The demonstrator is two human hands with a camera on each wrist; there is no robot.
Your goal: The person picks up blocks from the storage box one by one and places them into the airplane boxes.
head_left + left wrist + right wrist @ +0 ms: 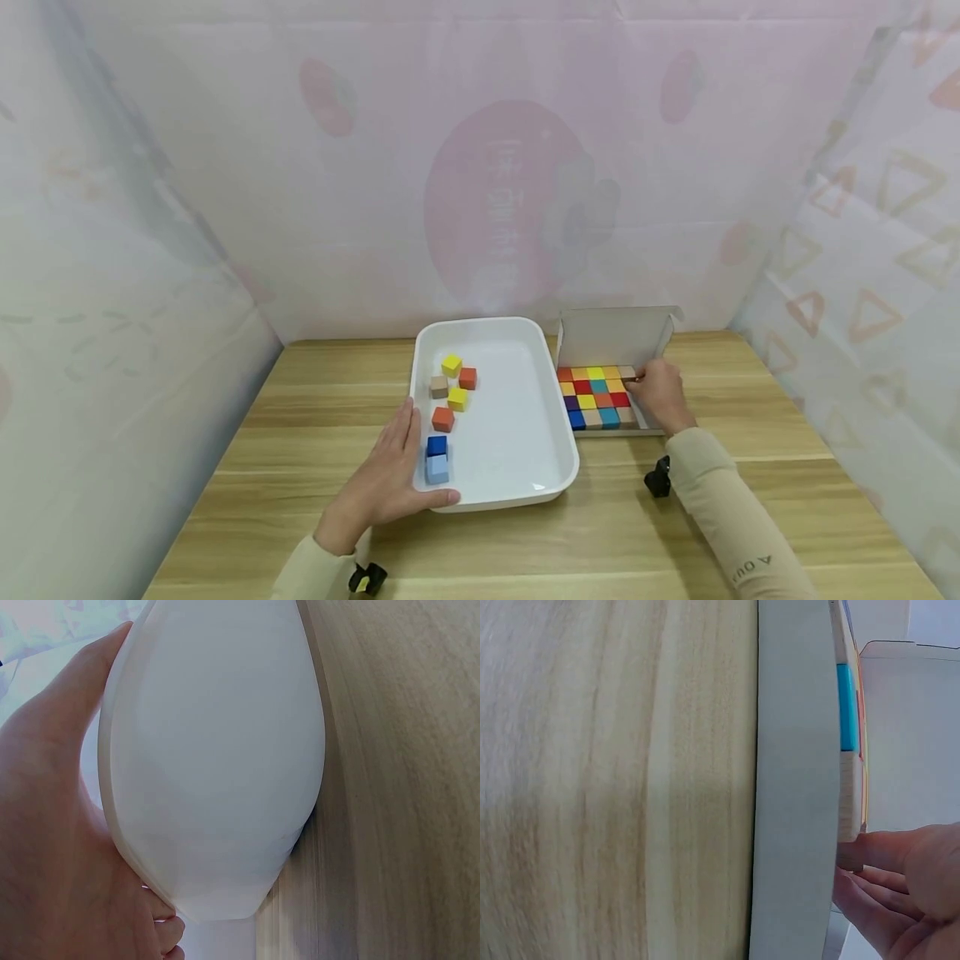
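Note:
A white tray (517,467) sits mid-table and holds several cubes, among them a yellow cube (451,365), an orange cube (442,418) and a blue cube (437,446). My left hand (386,479) lies against the tray's near-left corner, fingers straight along the left rim and thumb along the front rim. The left wrist view shows the tray's underside (217,750) resting against my palm (52,825). To the right is an open cardboard box (611,337) packed with coloured cubes. My right hand (658,396) pinches a brown cube (849,856) at the box's right edge.
The wooden table (315,392) is walled by patterned plastic sheeting at the back and on both sides. The box's lid stands upright behind its cubes. Tray and box nearly touch. Bare wood lies left of the tray and along the front edge.

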